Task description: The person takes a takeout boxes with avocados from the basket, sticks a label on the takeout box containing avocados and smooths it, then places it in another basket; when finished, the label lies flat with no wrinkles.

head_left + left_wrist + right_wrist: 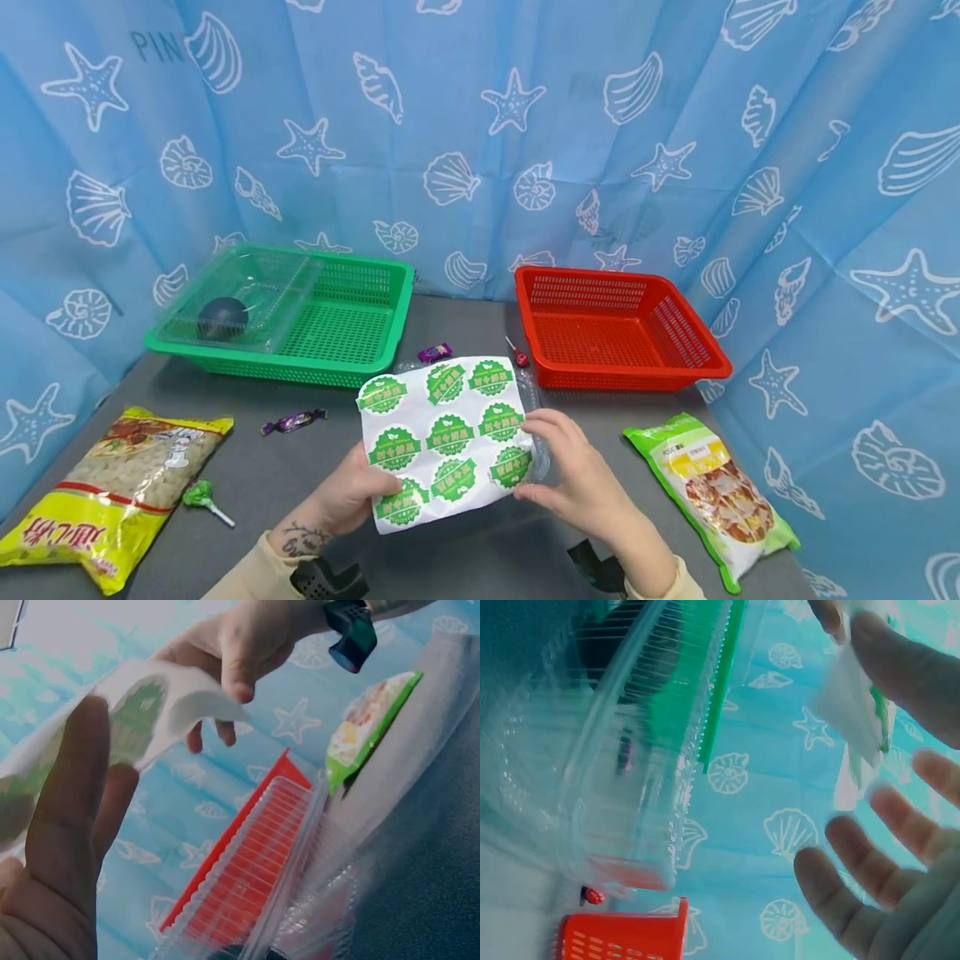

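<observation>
My left hand (352, 492) holds a white sheet of round green stickers (448, 437) by its lower left, the thumb lying on the front. Several stickers in rows face the head camera. At the sheet's right edge is my right hand (577, 475), thumb and fingers spread apart. The right wrist view has its thumb (907, 675) against the sheet's edge, while the other fingers (840, 892) reach out loosely. Behind the sheet stands a clear plastic box (592, 787), mostly hidden in the head view.
A green basket (360, 375) at back left holds a clear box with a dark ball (222, 317). Back right is a red basket (622, 375). Yellow bag (120, 492) left, green-white bag (712, 496) right. Wrapped candies (294, 422) and lollipops (198, 494) lie about.
</observation>
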The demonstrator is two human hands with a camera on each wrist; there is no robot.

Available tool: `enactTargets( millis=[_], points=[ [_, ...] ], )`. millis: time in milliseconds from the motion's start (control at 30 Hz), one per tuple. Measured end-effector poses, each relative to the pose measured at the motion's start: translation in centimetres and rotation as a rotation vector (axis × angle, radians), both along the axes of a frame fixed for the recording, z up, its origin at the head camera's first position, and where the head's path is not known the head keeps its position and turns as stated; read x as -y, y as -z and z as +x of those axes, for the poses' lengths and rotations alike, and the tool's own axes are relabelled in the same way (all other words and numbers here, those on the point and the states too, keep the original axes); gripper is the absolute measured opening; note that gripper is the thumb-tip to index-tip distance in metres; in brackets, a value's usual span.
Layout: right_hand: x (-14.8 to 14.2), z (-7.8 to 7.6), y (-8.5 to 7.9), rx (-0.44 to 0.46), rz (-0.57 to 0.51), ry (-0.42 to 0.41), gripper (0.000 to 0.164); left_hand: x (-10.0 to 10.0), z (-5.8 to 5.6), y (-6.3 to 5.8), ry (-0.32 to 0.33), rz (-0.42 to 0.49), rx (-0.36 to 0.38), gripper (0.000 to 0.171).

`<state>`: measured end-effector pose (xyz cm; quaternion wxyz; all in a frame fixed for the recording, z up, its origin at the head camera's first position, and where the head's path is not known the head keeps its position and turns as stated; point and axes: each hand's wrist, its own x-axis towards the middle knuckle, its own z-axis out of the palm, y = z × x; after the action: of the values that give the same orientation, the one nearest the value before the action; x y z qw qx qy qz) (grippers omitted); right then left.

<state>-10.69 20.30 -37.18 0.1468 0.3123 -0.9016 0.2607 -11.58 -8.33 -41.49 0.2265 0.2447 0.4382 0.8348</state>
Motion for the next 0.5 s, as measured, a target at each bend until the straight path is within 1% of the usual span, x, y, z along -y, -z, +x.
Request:
enactTargets(
  millis=[67,133,200,233,300,367,400,500],
  points=[
    [0.1,0.0,0.3,0.007,-0.107,0.015,0.08,0.0,0.0,0.0,-0.042,0.014,-0.009,0.061],
    [0.4,0.2,0.6,-0.019,-0.217,0.052,0.077,-0.1,0.0,0.0,-0.078,0.031,-0.029,0.061],
    [1.0,0.2,0.9,-0.098,-0.309,0.087,0.065,-0.1,0.1,0.0,-0.115,0.029,-0.045,0.062],
    [1.3,0.2,1.0,-0.148,-0.338,0.11,0.056,-0.2,0.1,0.1,-0.133,0.024,-0.054,0.061],
    [2.1,0.2,1.2,-0.24,-0.358,0.153,0.038,-0.4,0.1,0.2,-0.156,0.023,-0.082,0.061],
    [3.0,0.2,1.4,-0.279,-0.342,0.194,0.028,-0.6,0.1,0.2,-0.177,0.018,-0.105,0.061],
    [3.4,0.2,1.4,-0.277,-0.333,0.212,0.026,-0.7,0.2,0.3,-0.179,0.024,-0.117,0.061],
    [4.5,0.2,1.7,-0.198,-0.313,0.274,0.03,-1.0,0.4,0.3,-0.179,0.046,-0.153,0.06]
  ],
)
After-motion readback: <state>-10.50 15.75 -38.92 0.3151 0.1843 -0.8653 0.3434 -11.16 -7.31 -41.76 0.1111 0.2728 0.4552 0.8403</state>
